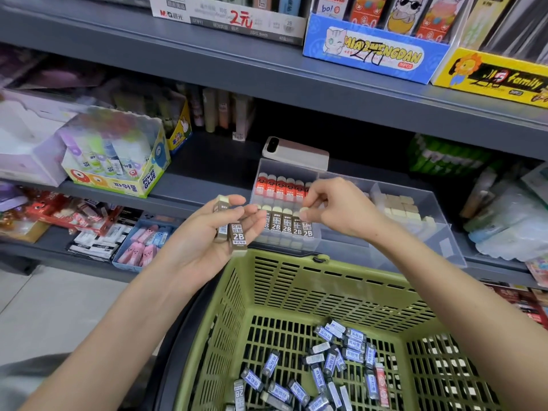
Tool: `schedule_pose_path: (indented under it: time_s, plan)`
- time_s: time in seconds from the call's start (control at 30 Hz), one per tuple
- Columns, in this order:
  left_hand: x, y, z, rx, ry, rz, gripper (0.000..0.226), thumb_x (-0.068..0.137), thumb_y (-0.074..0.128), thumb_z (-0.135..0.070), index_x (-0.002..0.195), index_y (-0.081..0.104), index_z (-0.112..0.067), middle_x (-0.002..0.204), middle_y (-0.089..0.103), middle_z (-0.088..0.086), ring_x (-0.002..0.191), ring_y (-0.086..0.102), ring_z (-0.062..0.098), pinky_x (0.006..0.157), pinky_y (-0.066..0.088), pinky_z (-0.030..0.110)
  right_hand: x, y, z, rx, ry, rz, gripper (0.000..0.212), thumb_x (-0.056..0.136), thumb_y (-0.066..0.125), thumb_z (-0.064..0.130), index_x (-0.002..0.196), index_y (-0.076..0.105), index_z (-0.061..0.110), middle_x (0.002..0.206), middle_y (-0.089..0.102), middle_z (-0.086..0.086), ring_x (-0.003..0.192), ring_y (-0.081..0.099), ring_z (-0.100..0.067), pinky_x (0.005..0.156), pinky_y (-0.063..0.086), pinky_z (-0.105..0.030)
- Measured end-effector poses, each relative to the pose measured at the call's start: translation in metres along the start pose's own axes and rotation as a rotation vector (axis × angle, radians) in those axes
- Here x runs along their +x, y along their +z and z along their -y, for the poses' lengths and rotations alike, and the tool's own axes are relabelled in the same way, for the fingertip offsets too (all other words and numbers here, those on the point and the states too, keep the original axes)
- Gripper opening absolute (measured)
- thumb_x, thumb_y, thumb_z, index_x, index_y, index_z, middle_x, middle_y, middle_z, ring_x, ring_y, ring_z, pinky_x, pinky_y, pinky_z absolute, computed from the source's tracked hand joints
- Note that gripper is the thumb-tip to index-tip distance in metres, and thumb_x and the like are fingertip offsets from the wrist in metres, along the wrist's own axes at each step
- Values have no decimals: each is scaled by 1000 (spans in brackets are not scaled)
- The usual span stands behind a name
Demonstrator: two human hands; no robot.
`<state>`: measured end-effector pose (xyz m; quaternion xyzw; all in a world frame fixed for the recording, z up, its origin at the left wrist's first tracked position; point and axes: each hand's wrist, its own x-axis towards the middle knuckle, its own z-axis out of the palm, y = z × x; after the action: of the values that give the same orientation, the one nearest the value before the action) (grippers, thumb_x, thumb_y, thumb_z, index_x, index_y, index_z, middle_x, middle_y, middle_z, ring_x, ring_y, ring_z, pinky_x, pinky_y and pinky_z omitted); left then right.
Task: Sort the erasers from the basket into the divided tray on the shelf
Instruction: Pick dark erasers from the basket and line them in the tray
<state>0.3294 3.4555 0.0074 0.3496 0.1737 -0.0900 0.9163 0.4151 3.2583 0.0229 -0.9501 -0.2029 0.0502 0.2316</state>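
The tray point(341, 243) already held a red row point(280, 185), a brown row point(281, 223) and pale erasers point(400, 209), but many blue erasers point(332, 360) lay in the basket point(296, 277), so much seemed left. The left hand point(219, 229) cupped a few brown erasers point(237, 235) in half-curled fingers. The right hand point(335, 209) pinched another at the brown row's end.

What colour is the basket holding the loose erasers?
Olive green basket, clearest in the head view.
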Motion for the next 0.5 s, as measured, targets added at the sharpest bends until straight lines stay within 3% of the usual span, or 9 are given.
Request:
schedule_pose_path:
  time_s: [0.07, 0.13, 0.23, 0.3, 0.4, 0.5]
  plan:
    - [0, 1, 1, -34, -12, 20, 16, 71, 60, 5, 85, 59, -3, 89, 72, 20, 90, 71, 31, 67, 59, 36, -3, -1, -7, -208, -48, -120, 11, 78, 73, 36, 76, 69, 26, 82, 63, 9, 80, 42, -8, 64, 23, -21]
    - [0, 1, 2, -59, -13, 45, 20, 68, 60, 4, 87, 57, -4, 101, 71, 23, 96, 69, 33, 73, 59, 41, -4, -2, -11, -474, -116, -124, 20, 83, 64, 44, 89, 74, 27, 92, 61, 3, 87, 34, -13, 70, 23, -27]
    - [1, 2, 4, -86, 2, 78, 20, 71, 61, 3, 88, 55, -6, 110, 68, 22, 102, 68, 32, 81, 57, 45, -13, 2, -2, -600, -219, -209, 28, 88, 57, 43, 104, 72, 25, 94, 56, -3, 91, 42, -22, 75, 28, -30]
    - [2, 3, 6, -97, 28, 87, 19, 74, 61, 1, 89, 54, -8, 112, 68, 20, 104, 67, 29, 80, 57, 43, -29, 6, 21, -279, -248, -325, 27, 86, 58, 44, 93, 74, 23, 83, 62, 2, 82, 48, -16, 71, 32, -27]
    - [1, 5, 8, -85, 90, 100, 17, 78, 59, -4, 93, 54, -11, 113, 70, 13, 105, 67, 22, 71, 59, 39, -44, 15, 59, 344, -126, -44, 21, 79, 65, 47, 77, 73, 28, 67, 67, 12, 63, 57, 1, 62, 43, -16]
    - [-2, 5, 12, -45, 142, 154, 15, 82, 55, -8, 96, 54, -12, 117, 69, 8, 109, 65, 18, 72, 58, 38, -45, 25, 74, 551, 35, 129, 15, 75, 77, 29, 79, 72, 15, 71, 71, 5, 58, 58, 1, 56, 45, -16]
